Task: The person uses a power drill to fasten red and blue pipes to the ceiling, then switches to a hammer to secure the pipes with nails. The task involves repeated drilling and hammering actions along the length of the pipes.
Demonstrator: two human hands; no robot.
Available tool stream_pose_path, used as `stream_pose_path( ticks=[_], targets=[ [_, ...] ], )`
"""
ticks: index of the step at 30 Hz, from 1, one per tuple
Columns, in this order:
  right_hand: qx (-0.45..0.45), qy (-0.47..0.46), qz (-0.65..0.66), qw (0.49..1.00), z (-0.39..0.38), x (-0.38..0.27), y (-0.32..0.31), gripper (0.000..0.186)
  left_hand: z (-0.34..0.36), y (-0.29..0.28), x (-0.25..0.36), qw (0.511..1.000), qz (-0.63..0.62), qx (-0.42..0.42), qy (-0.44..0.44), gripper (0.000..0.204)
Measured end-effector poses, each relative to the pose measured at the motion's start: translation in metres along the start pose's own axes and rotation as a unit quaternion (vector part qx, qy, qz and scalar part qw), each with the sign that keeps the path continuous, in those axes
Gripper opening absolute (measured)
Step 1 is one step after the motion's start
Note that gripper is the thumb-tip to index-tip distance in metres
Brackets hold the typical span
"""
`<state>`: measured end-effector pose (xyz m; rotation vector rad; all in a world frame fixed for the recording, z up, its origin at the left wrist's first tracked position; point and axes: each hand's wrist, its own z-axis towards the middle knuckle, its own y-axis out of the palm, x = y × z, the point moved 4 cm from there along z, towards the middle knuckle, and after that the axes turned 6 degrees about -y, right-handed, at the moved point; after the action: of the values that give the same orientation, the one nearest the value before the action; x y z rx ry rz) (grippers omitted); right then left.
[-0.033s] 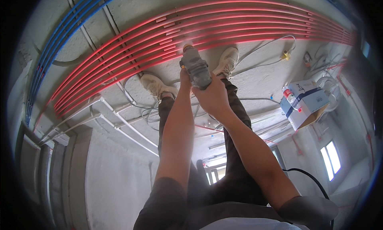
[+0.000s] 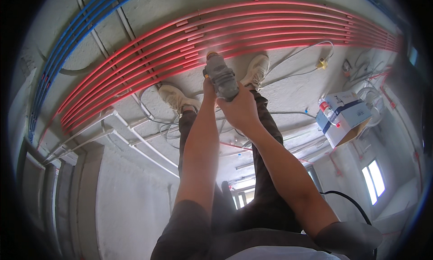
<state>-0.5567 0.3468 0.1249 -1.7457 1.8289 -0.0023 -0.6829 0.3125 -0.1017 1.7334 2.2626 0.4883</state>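
Grasping a grey power tool (image 2: 222, 79) with 2 hands, in front of the body and above the floor (image 2: 293, 93). Gripping its rear end in the right hand (image 2: 241, 109); clasping its left side in the left hand (image 2: 209, 89), partly hidden by the casing. Cannot tell the placement of the fingers underneath. Pointing the orange-brown collar (image 2: 212, 55) at the front end toward a row of red pipes (image 2: 252, 34); cannot tell whether touching them. Pale haze (image 2: 213, 47) around that end. Standing in 2 pale shoes (image 2: 257, 70), 1 to either side of the tool. To the right, a looped cable (image 2: 333, 47) with a yellow plug (image 2: 322, 63). Farther right, a white and blue box (image 2: 336, 120), with a bottle (image 2: 328, 109) just beside it or against it, cannot tell which. At upper left, blue pipes (image 2: 74, 39); at lower right, a bright window (image 2: 373, 181).
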Motion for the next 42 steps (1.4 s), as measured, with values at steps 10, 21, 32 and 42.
stream_pose_path(
  ticks=[10, 21, 32, 42],
  targets=[
    [-0.045, 0.016, -0.021, 0.999, 0.015, -0.014, -0.006, 0.055, 0.019, -0.002, -0.002, 0.997, -0.080, -0.008, 0.013, 0.035],
    [0.030, -0.050, -0.001, 0.998, 0.023, 0.005, -0.004, 0.038, 0.009, 0.033, 0.005, 0.997, -0.059, -0.026, -0.030, 0.041],
    [0.014, -0.016, -0.028, 0.999, 0.023, 0.001, 0.003, 0.053, 0.046, -0.033, 0.000, 0.991, -0.057, -0.107, -0.054, 0.041],
    [-0.003, 0.024, -0.011, 1.000, 0.020, 0.010, 0.002, 0.050, 0.061, -0.039, -0.015, 0.987, -0.077, -0.128, -0.050, 0.041]
  ],
)
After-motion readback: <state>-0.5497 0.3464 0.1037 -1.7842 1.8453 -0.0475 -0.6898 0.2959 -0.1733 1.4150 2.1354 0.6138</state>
